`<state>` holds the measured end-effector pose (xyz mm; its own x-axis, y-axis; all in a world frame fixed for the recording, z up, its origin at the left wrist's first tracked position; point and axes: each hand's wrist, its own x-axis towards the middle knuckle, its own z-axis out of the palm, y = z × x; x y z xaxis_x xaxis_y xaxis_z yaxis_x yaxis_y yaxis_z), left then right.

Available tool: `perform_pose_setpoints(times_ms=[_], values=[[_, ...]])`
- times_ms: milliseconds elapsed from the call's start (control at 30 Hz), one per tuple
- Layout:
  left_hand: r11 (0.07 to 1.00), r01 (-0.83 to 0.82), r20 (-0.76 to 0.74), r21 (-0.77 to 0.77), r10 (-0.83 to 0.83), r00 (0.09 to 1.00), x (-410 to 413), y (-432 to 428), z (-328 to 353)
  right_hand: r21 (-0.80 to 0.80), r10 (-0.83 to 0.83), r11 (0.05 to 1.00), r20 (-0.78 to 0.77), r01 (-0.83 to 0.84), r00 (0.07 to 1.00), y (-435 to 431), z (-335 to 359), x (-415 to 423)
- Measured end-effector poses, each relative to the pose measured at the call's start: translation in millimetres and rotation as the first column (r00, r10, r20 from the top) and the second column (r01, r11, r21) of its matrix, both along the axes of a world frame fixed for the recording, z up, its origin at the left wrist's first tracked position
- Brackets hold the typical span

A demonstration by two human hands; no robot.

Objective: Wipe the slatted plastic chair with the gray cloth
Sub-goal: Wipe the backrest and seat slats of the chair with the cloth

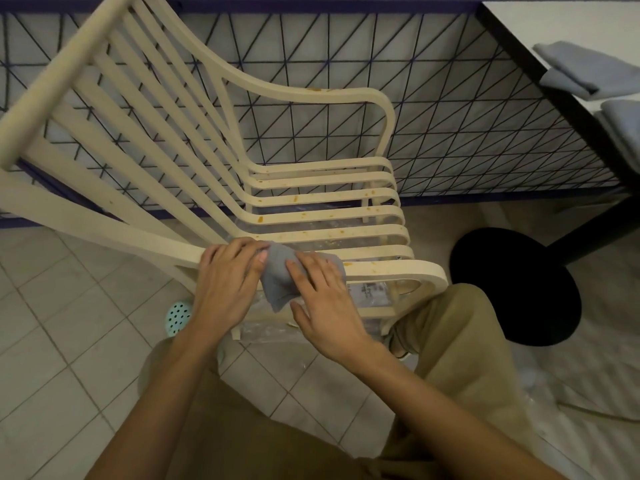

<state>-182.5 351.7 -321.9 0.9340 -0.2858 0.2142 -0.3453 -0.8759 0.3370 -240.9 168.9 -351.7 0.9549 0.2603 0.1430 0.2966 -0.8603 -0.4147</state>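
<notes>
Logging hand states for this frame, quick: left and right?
Left hand: fingers curled, gripping the gray cloth.
Right hand: open, straight fingers pressing on the gray cloth.

1. The setting looked like a cafe or dining room: pale floor tiles (52,341) ran under a white-topped table (554,22) on a round black pedestal base (512,289).
2. A slatted plastic chair (311,199) stood before a geometric-patterned panel (450,133); folded gray cloths (581,64) lay on the table.

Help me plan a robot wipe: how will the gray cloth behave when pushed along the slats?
Probably floppy: the gray cloth bunches under the left hand and a corner droops below the chair rail. Likely light; pushed, it may wrinkle rather than slide unless pressed flat, as the right hand does.
</notes>
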Motion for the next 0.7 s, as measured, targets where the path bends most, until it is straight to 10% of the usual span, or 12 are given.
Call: perform_pose_setpoints(times_ms=[333,700], values=[[1.000,-0.004,0.006,0.017,0.004,1.000,1.4,0.4,0.1,-0.110,-0.119,0.989,-0.253,0.094,0.960,16.5,37.5,71.4],[0.995,-0.103,0.021,-0.001,0.103,0.994,-0.7,-13.2,-1.7,-0.072,0.041,0.997,0.014,-0.040,0.999,-16.5,3.6,19.9]])
